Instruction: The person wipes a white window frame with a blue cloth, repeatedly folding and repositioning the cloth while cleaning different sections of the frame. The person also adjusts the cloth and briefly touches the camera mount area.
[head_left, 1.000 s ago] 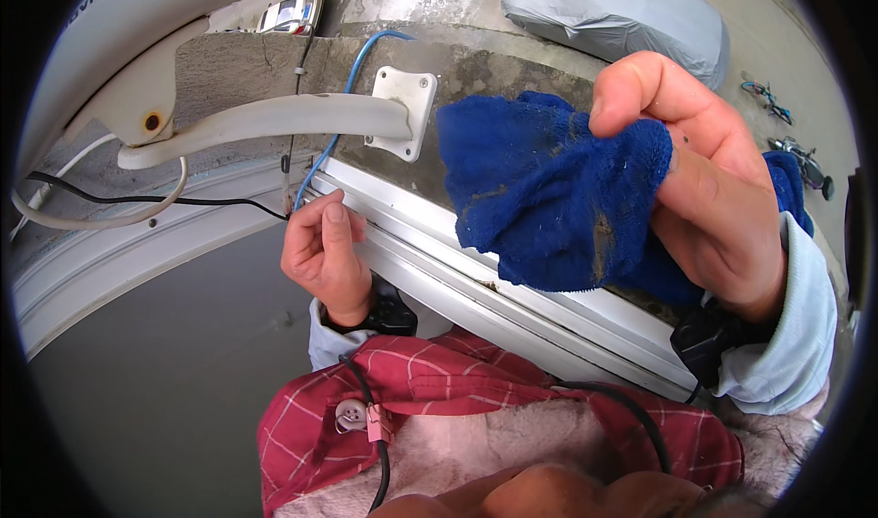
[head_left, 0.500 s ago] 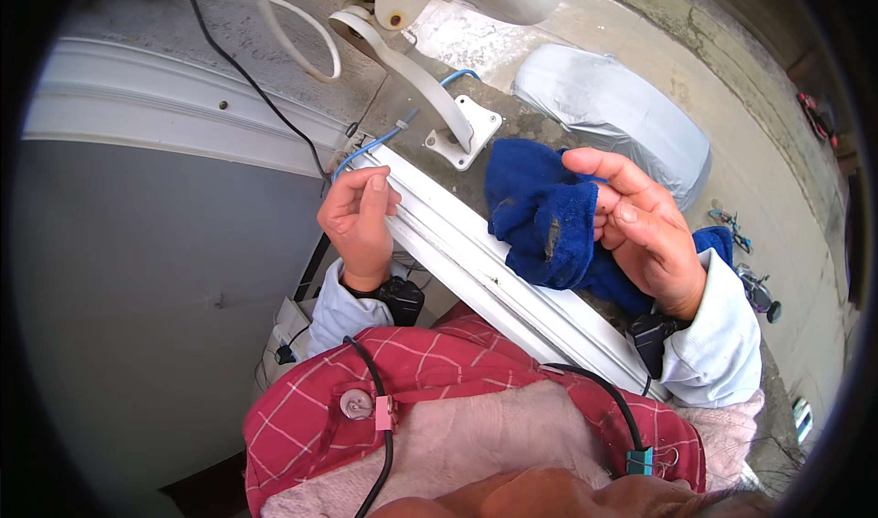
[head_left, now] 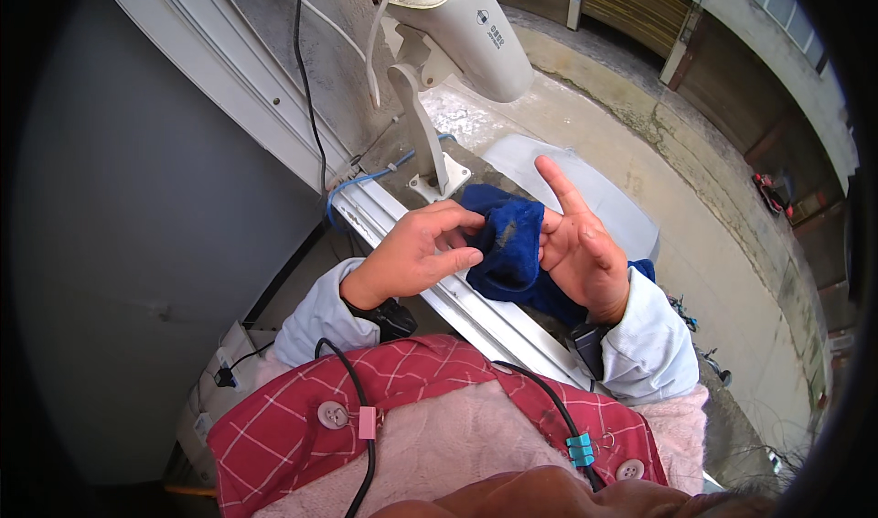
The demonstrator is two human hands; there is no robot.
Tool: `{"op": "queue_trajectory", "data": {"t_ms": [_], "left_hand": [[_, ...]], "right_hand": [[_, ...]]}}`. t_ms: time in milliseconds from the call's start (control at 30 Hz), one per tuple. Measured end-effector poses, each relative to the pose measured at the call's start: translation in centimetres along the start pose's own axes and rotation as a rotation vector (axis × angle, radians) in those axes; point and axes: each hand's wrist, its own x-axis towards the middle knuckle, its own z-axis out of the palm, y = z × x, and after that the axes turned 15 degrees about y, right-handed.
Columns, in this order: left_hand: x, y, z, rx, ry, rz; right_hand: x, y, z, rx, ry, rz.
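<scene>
A dark blue cloth (head_left: pixel 512 244) with a greyish dirt smudge hangs over the white window frame. My right hand (head_left: pixel 585 253), palm turned up, has its lower fingers curled at the cloth's right edge, while the index finger points up and away. From the other side my left hand (head_left: pixel 412 253) reaches to the cloth; its fingertips are at the left edge, with thumb and index finger apart. Whether those fingertips press on the fabric is hard to see.
A white security camera (head_left: pixel 471 38) on a bracket (head_left: pixel 439 175) stands just beyond the cloth. A blue cable (head_left: pixel 370 178) and a black cable (head_left: pixel 306 88) run by the white window frame (head_left: pixel 384 209). Far below, a covered car (head_left: pixel 585 184) is parked on the ground.
My left hand has moved right, from above the frame to the cloth's left edge, its fingers opening from a pinch. My right index finger has straightened. The view has tilted up toward the street.
</scene>
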Motion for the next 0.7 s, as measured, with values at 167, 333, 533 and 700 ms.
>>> {"op": "queue_trajectory", "data": {"t_ms": [167, 333, 533, 700], "left_hand": [[1.1, 0.0, 1.2, 0.037, 0.06, 0.029], [2.4, 0.2, 0.7, -0.039, 0.289, -0.107], [4.0, 0.7, -1.3, -0.159, 0.479, -0.222], [4.0, 0.3, -0.5, -0.115, 0.443, -0.244]], "right_hand": [[0.0, 0.2, 0.0, -0.011, 0.062, 0.002], [0.1, 0.0, -0.4, -0.095, 0.266, 0.077], [0.8, 0.4, 0.2, -0.459, 0.454, 0.243], [0.3, 2.2, 1.2, -1.02, 0.275, -0.009]]}}
